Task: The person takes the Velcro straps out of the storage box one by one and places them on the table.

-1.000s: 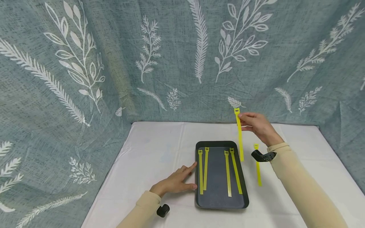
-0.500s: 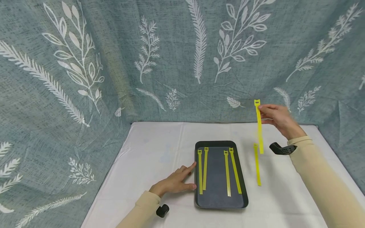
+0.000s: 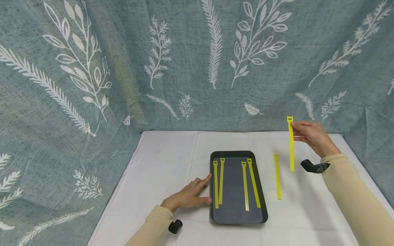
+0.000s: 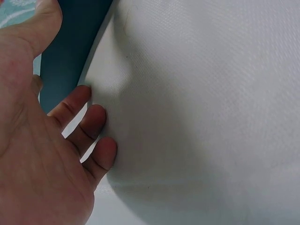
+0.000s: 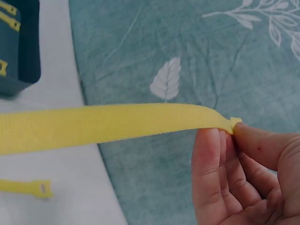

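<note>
My right hand [image 3: 312, 136] pinches a yellow hook-and-loop cable tie [image 3: 291, 147] near its slotted head, so the strap hangs down above the table. In the right wrist view the thumb and index finger grip the held cable tie [image 5: 140, 123] by its head end. Another yellow cable tie [image 3: 277, 177] lies on the cloth between that hand and the dark tray [image 3: 229, 218]. Inside the tray lie several more, two toward the left wall and two toward the right. My left hand [image 3: 187, 196] touches the tray's left edge with index finger and thumb extended.
A white cloth [image 3: 166, 157] covers the table. Behind and to the sides hangs a blue-green curtain [image 3: 191, 61] with white leaf prints, meeting the table's back edge. Black wrist cameras sit on both wrists, one of them [image 3: 175, 226] beside the left sleeve.
My right hand has carried the cable tie rightward from above the tray's right edge, past the tie lying on the cloth, rising and then lowering slightly. The left hand stays at the tray.
</note>
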Demonstrator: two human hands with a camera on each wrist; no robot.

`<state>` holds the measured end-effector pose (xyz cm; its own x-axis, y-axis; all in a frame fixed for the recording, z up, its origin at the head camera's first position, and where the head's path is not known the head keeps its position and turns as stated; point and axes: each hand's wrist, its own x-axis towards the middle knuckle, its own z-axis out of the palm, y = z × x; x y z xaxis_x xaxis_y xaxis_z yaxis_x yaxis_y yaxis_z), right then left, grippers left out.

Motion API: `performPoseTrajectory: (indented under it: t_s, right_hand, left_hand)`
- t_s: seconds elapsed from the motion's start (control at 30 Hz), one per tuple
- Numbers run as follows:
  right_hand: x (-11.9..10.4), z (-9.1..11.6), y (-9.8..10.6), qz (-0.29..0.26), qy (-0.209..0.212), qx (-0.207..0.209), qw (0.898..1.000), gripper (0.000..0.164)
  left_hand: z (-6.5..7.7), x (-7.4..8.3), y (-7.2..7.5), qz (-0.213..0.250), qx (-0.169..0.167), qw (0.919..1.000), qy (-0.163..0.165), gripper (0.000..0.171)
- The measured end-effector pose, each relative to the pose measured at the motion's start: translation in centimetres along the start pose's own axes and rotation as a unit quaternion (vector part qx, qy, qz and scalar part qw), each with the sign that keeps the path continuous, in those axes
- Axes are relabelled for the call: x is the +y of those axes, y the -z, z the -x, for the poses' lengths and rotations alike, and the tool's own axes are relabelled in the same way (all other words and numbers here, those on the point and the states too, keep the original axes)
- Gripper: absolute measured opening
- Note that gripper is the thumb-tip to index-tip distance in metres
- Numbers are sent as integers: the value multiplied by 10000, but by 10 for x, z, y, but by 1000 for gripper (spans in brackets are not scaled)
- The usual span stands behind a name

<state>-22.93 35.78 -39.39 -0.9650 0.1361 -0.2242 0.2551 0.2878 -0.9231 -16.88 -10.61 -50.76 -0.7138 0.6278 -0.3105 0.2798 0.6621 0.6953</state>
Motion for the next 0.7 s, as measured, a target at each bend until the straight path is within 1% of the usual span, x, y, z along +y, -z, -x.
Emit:
performPoseTrajectory:
  t_s: [0.23, 0.43, 0.7]
  right_hand:
    - [18, 1, 0, -152, -186, -284, 9993, 67]
    - [38, 0, -5, -258, -457, -458, 9976, 63]
    - [67, 3, -11, -368, -638, -663, 9951, 66]
  left_hand:
    - [-1, -2, 1, 21, 2, 10000, -4, 93]
    - [-1, 0, 2, -5, 9, 10000, 15, 93]
    - [-1, 1, 1, -26, 32, 10000, 23, 91]
